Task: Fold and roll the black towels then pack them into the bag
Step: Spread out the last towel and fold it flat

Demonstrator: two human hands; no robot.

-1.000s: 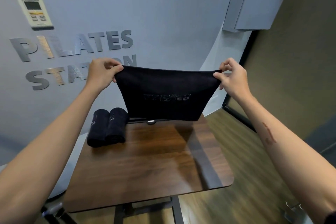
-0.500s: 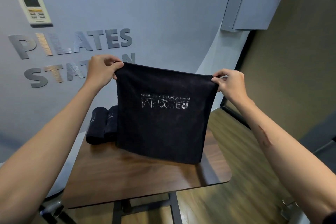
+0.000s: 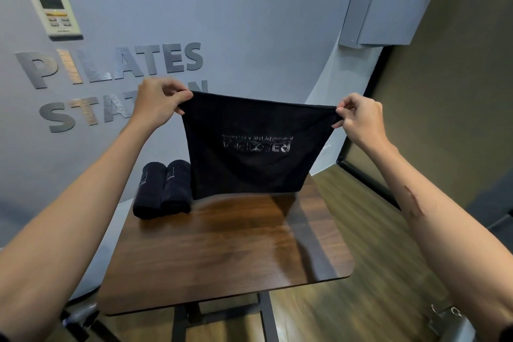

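- Above the far end of a dark wooden table (image 3: pixel 222 253), a black towel (image 3: pixel 249 169) hangs stretched between two raised hands, its lower edge just over the tabletop.
- On the table's far left corner lie two rolled black towels (image 3: pixel 162 191), side by side and touching; the hanging towel overlaps the right roll's upper end from this view.
- Behind stands a grey wall with metal letters (image 3: pixel 111 64) reading "PILATES" and, below, a second word partly covered by the left hand and towel.
- A wall controller (image 3: pixel 54 10) with a small screen sits at upper left; a grey cabinet (image 3: pixel 388 0) hangs at upper right.
- The pale print on the towel is upside down and blurred, so it cannot be read surely.
- A metal object at the lower right edge is cut off and unclear.
- The left hand (image 3: pixel 158 104) pinches the towel's top left corner between thumb and curled fingers.
- The right hand (image 3: pixel 361 116) pinches the top right corner likewise, pulling the top edge taut.
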